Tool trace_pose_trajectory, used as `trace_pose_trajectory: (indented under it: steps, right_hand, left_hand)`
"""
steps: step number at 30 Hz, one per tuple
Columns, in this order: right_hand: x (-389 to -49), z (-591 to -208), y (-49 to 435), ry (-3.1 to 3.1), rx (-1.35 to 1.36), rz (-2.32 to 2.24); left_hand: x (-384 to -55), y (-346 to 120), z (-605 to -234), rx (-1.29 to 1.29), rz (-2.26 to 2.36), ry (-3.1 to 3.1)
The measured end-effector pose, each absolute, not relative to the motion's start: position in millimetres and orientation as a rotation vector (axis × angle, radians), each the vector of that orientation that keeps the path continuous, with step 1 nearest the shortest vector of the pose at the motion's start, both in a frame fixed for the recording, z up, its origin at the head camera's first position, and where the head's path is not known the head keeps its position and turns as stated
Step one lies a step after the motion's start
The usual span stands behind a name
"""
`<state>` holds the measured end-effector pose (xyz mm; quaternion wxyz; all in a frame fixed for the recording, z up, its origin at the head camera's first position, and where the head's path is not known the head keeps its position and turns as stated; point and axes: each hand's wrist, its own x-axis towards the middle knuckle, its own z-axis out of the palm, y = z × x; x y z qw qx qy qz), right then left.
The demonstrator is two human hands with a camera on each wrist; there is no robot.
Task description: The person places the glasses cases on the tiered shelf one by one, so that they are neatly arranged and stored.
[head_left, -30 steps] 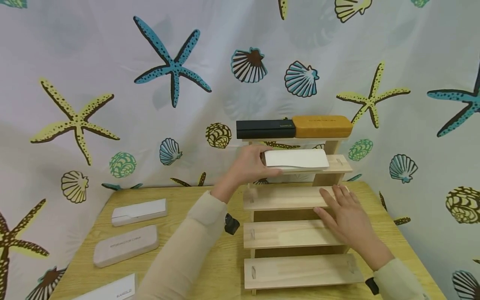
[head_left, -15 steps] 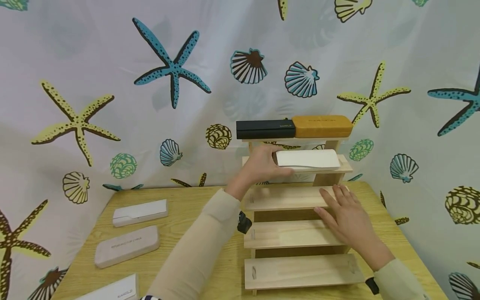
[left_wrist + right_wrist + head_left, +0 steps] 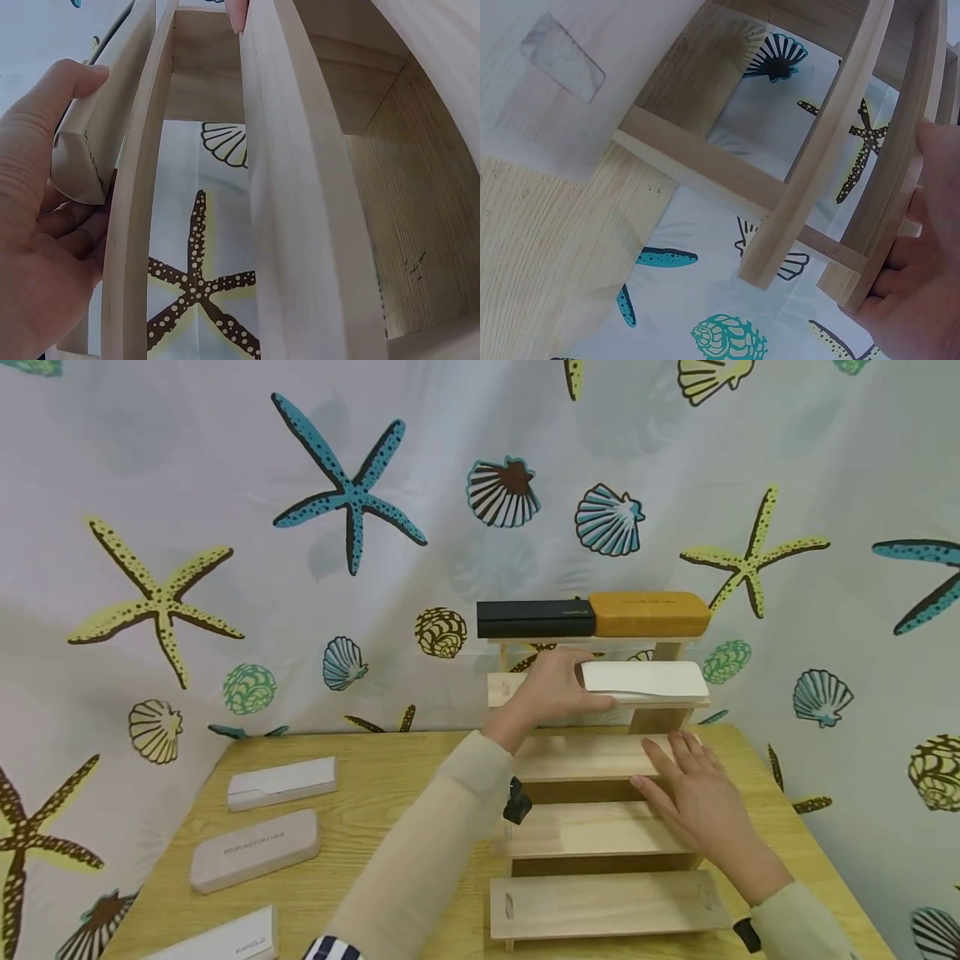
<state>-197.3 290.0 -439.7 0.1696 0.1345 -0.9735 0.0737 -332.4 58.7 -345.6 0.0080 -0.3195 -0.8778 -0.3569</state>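
In the head view my left hand grips the left end of a white glasses case. The case lies lengthwise at the right end of the second shelf from the top of a wooden tiered rack. Seen from the left wrist, thumb and fingers lie on opposite sides of the case, close by the shelf edge. My right hand rests on the third shelf's right end, fingers extended over the board and thumb at its front edge. In the right wrist view this hand touches the shelf edge.
A black glasses case and an orange glasses case sit side by side on the top shelf. Three pale cases, one white, one pinkish, one white, lie on the wooden table. A patterned curtain hangs behind.
My left hand has slid the white glasses case rightward along the second shelf to its right end. The right hand stays in place on the third shelf.
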Motion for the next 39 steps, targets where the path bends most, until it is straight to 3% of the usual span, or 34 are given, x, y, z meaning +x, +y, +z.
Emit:
trace_pose_trajectory:
  steps: [39]
  right_hand:
    - [-193,-441,289,-2.745,0.390,0.220]
  left_hand:
    - [-331,81,-349,-0.948,-0.942,-2.802]
